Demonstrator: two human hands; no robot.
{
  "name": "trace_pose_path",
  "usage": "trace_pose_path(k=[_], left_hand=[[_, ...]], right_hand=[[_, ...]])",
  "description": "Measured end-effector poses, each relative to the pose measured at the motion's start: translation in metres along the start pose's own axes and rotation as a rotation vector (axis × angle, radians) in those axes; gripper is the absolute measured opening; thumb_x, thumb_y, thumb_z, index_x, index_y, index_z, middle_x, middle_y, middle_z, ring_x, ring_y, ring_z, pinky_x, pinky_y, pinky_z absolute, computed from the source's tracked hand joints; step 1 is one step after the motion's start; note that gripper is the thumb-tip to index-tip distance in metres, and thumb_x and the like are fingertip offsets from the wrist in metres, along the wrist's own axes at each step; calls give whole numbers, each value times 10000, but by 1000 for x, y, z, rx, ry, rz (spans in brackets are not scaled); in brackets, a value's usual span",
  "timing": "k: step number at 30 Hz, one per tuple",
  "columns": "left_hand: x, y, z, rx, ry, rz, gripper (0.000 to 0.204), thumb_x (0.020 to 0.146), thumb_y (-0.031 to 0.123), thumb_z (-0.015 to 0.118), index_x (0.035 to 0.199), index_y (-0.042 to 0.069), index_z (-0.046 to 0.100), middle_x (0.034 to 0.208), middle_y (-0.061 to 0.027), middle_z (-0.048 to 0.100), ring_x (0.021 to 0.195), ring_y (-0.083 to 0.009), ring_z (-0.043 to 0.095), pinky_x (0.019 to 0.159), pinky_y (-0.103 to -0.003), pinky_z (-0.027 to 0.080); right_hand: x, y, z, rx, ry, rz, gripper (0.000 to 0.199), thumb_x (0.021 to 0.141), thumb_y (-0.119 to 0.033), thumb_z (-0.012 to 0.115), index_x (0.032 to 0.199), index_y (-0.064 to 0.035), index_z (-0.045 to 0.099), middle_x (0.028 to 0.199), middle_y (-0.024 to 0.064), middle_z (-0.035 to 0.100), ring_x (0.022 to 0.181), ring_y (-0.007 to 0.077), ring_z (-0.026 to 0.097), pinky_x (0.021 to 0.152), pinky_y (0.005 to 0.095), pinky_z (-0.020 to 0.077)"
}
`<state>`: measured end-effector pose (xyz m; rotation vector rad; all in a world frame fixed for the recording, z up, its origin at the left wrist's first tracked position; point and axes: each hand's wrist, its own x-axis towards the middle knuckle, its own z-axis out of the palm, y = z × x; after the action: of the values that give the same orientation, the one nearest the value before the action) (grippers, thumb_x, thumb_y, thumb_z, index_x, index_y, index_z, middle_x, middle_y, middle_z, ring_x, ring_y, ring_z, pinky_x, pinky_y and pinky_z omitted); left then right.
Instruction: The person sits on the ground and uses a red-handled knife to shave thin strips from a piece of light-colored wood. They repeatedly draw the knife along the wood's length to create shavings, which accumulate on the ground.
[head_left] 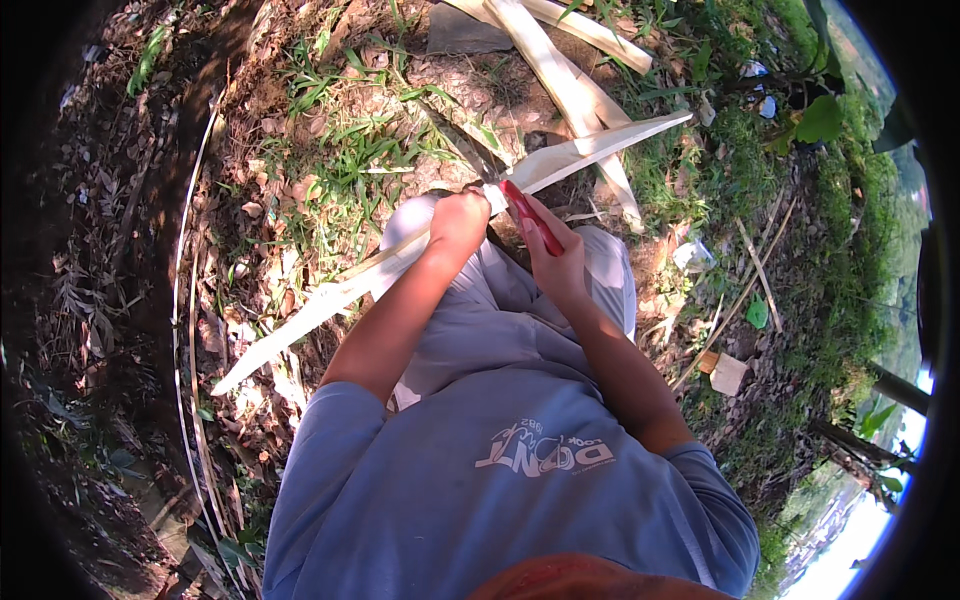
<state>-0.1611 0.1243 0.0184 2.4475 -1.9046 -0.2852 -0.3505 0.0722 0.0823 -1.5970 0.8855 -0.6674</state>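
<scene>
A long pale piece of wood (pixel 590 150) lies slantwise across my knees, widening into a tapered blade on either side of a narrow middle, like a propeller. Close to that middle, my left hand (pixel 460 222) is closed around the wood. My right hand (pixel 560 265) grips the red handle of a knife (pixel 527 215). Its long dark blade points away and to the left, passing beside the wood's middle. Whether the edge touches the wood, I cannot tell. Part of the wood's middle is hidden by my left fist.
Beyond my knees lie several split pale planks (pixel 555 80) and a flat grey stone (pixel 468 30). Long thin strips (pixel 185 250) curve along the left. On the right are a wood block (pixel 727 373), thin sticks (pixel 757 262) and crumpled white litter (pixel 693 257). Leaves and grass cover the ground.
</scene>
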Motion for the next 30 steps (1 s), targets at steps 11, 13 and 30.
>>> trace_pose_path(k=[11,13,30], left_hand=[[34,-41,-26,-324,-300,-85,291,744,95,684,965,-49,805,1039,-305,767,1029,-467,756,923,-514,612],[40,-57,-6,-357,-275,-83,309,732,103,673,960,-66,795,1042,-314,764,1030,-476,754,919,-521,611],[6,-10,-29,-191,-115,-55,160,743,111,762,856,8,807,895,-222,784,885,-402,786,837,-479,639]], right_hand=[[-25,10,-12,62,-21,108,472,1108,-187,634,1557,-47,590,1099,50,754,877,79,647,776,237,522],[-41,-3,-34,88,-59,214,471,1104,-171,636,1553,-35,587,1181,89,780,1033,115,705,934,279,555],[-146,-126,-154,-354,-46,211,414,1059,-157,660,1423,40,671,1051,137,803,918,157,732,880,304,565]])
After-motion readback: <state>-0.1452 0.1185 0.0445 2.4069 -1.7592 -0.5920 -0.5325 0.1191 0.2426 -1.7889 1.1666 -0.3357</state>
